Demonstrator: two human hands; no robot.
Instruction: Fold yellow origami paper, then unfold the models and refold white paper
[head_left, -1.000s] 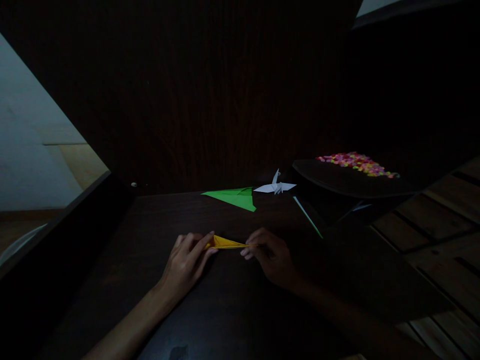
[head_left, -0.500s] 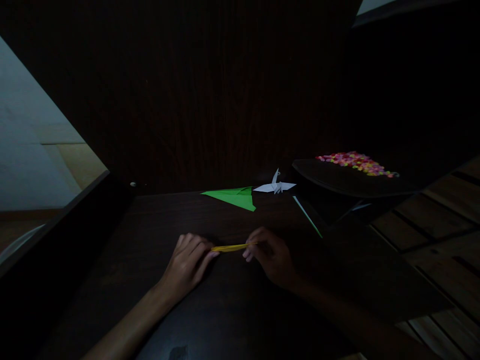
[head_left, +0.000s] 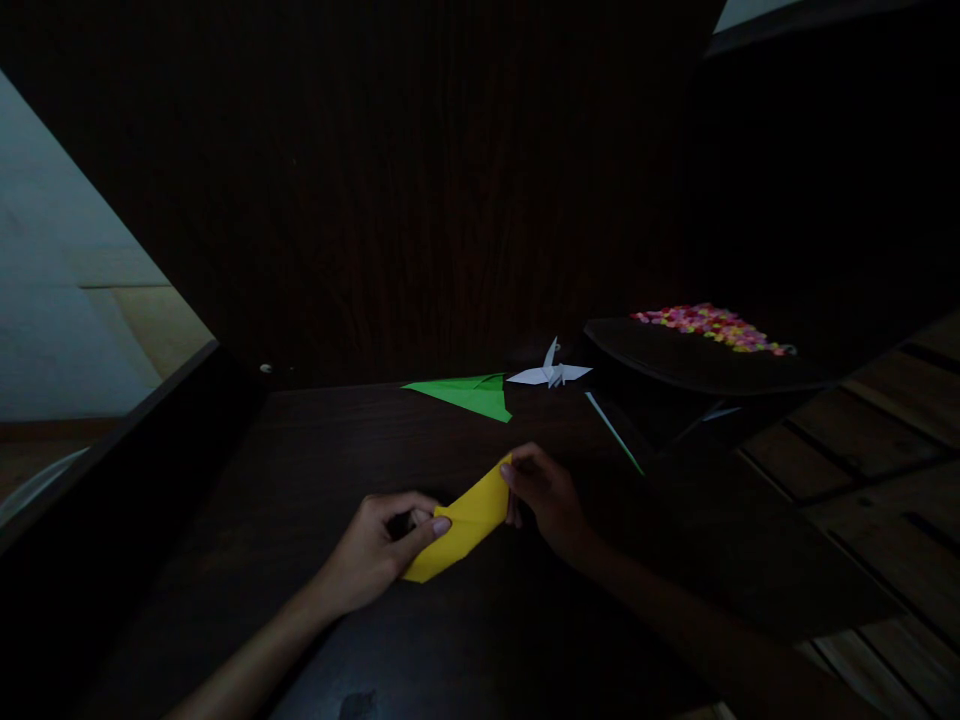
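Observation:
Between my two hands is a folded piece of yellow paper (head_left: 472,515), tilted so its broad face shows. My left hand (head_left: 379,550) pinches its left part, thumb on the near face and fingers mostly behind. At the upper right corner, my right hand (head_left: 551,500) grips the paper between thumb and fingers. Beyond the hands lies a green paper plane (head_left: 465,395). A white origami crane (head_left: 551,373) stands just to its right, near the back panel.
A thin white and green strip (head_left: 615,433) lies right of the hands on the dark wooden surface (head_left: 300,450). At the right, a raised dark shelf (head_left: 675,365) holds a pile of small colourful pieces (head_left: 712,325). A low side board (head_left: 150,420) borders the left.
The yellow paper was seen nearly edge-on and level; now it is turned with its broad face showing and its right end raised. My left hand has shifted its grip, thumb on the face.

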